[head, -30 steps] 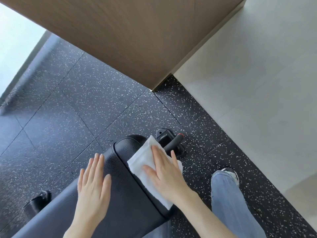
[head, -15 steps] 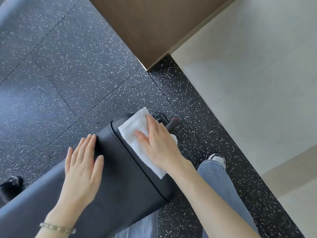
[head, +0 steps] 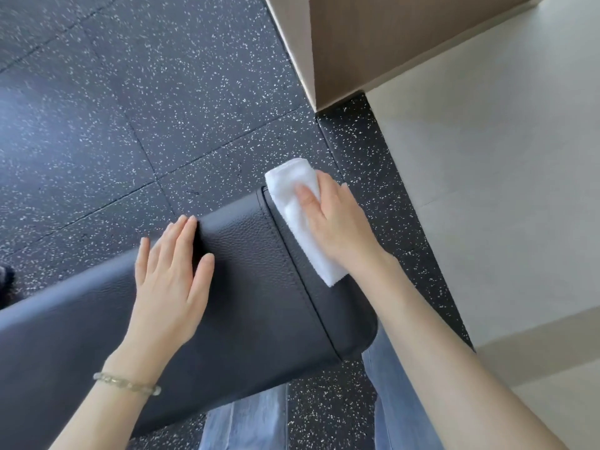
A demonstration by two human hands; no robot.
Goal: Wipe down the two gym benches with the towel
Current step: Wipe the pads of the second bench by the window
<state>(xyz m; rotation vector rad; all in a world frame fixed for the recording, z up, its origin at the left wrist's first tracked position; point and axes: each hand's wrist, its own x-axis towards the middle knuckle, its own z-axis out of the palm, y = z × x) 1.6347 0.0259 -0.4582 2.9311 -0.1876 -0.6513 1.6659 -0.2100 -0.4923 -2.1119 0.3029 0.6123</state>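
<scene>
The right hand (head: 337,228) lies palm down on a folded white towel (head: 297,219) at the end of a black padded gym bench (head: 253,287). Its fingers (head: 326,190) are held close together and mostly straight, pressing the cloth onto the end panel of the surface beyond the stitched seam. The thumb rests on the towel to the left of them. Nothing is pinched; the hand just bears down flat. The towel runs along the end edge under the palm. One folded corner sticks out past the fingertips and beyond the far corner of the pad, and the other end shows below the wrist.

The left hand (head: 172,277) rests flat on the top of the same surface, well to the left of the towel and not touching it. Its fingers (head: 180,235) are straight and close side by side, with the tips reaching the far edge of the pad and the thumb angled out to the right. A beaded bracelet (head: 126,383) sits on that wrist.

Beyond both sets of fingertips lies black rubber floor (head: 130,108) flecked with white. Past the right fingers stands the corner of a brown wood-look panel (head: 373,37), and to their right is pale tiled floor (head: 503,190). Below the wrists, legs in blue jeans (head: 246,420) stand against the near side of the bench. A dark object (head: 6,284) at the left edge is too blurred to name. Only this one bench is in view.
</scene>
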